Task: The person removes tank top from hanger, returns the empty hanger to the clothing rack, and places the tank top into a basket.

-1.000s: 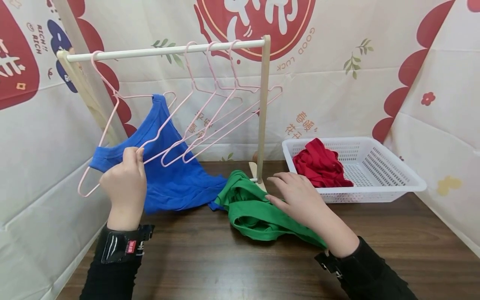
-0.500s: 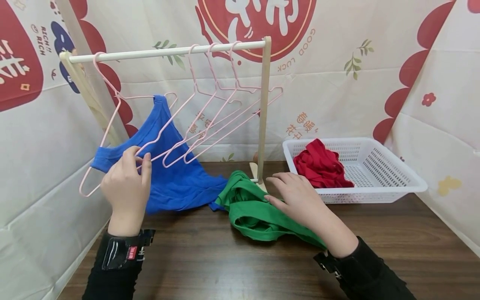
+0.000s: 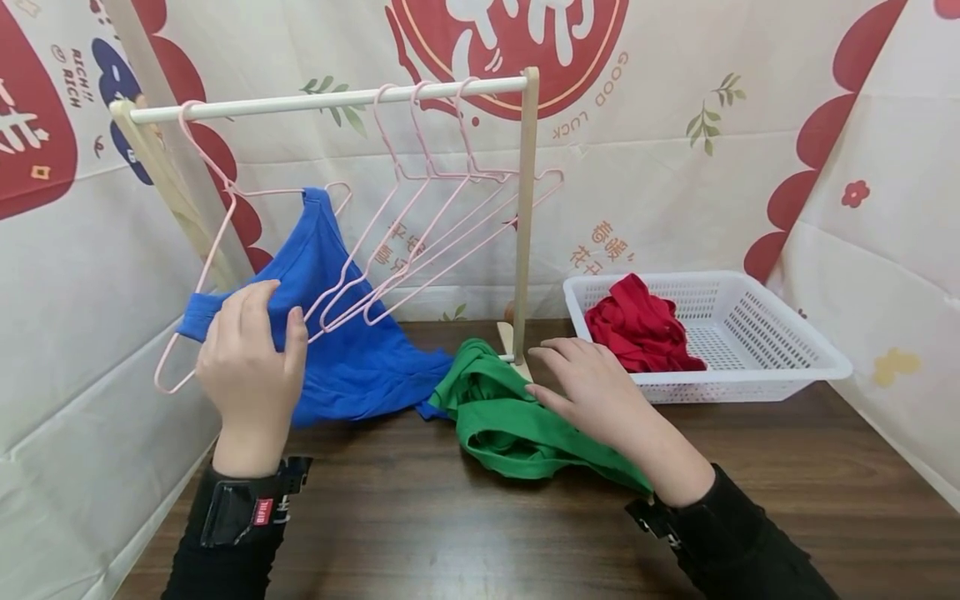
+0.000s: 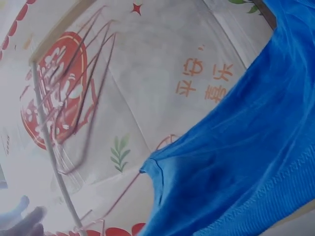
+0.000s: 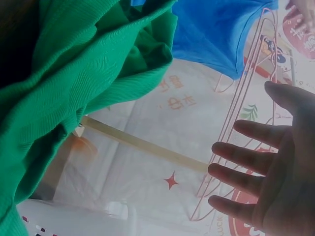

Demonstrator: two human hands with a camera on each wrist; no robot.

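A blue shirt (image 3: 352, 367) hangs by its neckline on a pink hanger (image 3: 217, 242) at the left end of the rack, its lower part spread on the table. My left hand (image 3: 251, 367) is in front of the neckline with fingers extended and thumb apart, holding nothing; whether it touches the cloth is unclear. Above a crumpled green garment (image 3: 517, 433) my right hand (image 3: 600, 392) hovers, fingers spread in the right wrist view, the palm bare. Several other pink hangers (image 3: 450, 176) hang without clothes toward the right of the bar.
The rack's white bar (image 3: 300, 104) runs between wooden posts (image 3: 525, 208). To the right stands a white perforated basket (image 3: 757, 377) with a crumpled red garment (image 3: 637, 325) in it. Printed cloth walls (image 3: 675, 208) enclose the dark wooden table (image 3: 420, 533) at the back and sides.
My left hand pinched a bare hanger in front of the blue shirt, then opened and let it go; that hanger swung right toward the others. My right hand has hardly moved.
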